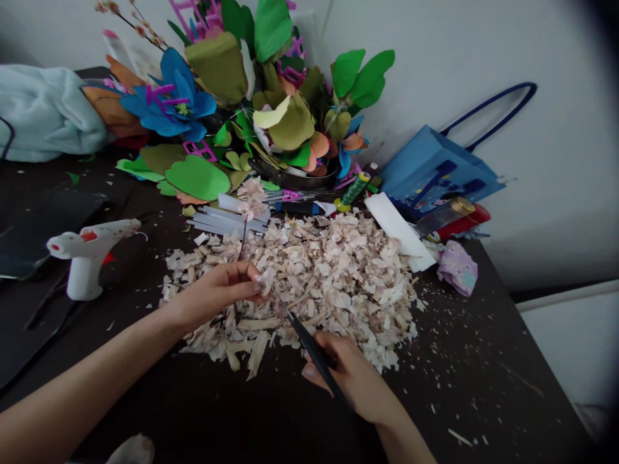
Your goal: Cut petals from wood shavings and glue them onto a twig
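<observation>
Left hand (pixel 210 299): narrow pinch on a thin stem (pixel 243 240), a firm, steady hold.
Right hand (pixel 353 380): wrapped around black scissors (pixel 312 353), tips close by the pinch (blade opening cannot be told).
Position: wood-shaving bloom (pixel 252 201) upright on the stem, above a pile of wood shavings (pixel 329 283).
Nearby: hot glue gun (pixel 84 258), left of the pile.

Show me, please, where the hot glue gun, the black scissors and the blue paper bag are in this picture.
Hot glue gun (pixel 84 277), head view: white handle.
Black scissors (pixel 302 336), head view: blade.
Blue paper bag (pixel 435 169), head view: front panel.
</observation>
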Motion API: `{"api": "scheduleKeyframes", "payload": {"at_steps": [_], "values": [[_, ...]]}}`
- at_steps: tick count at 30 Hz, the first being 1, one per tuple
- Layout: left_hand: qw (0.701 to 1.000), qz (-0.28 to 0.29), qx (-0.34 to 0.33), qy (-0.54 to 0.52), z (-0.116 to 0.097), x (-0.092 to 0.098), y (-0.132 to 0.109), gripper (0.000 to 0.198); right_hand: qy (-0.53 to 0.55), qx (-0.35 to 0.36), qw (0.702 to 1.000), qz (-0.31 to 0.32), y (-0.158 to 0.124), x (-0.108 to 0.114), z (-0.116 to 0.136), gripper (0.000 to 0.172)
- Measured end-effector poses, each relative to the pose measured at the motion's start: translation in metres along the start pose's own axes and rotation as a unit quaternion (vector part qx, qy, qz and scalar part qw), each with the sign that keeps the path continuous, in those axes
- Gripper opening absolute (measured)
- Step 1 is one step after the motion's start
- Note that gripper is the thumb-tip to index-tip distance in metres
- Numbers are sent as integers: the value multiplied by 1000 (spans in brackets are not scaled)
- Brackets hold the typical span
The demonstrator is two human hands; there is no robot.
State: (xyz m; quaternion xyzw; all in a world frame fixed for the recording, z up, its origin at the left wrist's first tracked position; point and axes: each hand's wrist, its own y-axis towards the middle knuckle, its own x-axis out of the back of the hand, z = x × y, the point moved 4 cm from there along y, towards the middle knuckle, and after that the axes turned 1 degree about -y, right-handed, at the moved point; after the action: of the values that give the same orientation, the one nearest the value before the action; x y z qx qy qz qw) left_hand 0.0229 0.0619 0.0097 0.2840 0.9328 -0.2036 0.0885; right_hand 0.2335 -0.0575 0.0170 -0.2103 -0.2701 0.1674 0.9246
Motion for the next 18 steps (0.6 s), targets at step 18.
{"api": "scheduleKeyframes", "payload": {"at_steps": [18], "values": [[1000, 9, -5, 26, -2, 0, -3, 22, 15, 9, 1000, 4, 2, -2, -2, 20]]}}
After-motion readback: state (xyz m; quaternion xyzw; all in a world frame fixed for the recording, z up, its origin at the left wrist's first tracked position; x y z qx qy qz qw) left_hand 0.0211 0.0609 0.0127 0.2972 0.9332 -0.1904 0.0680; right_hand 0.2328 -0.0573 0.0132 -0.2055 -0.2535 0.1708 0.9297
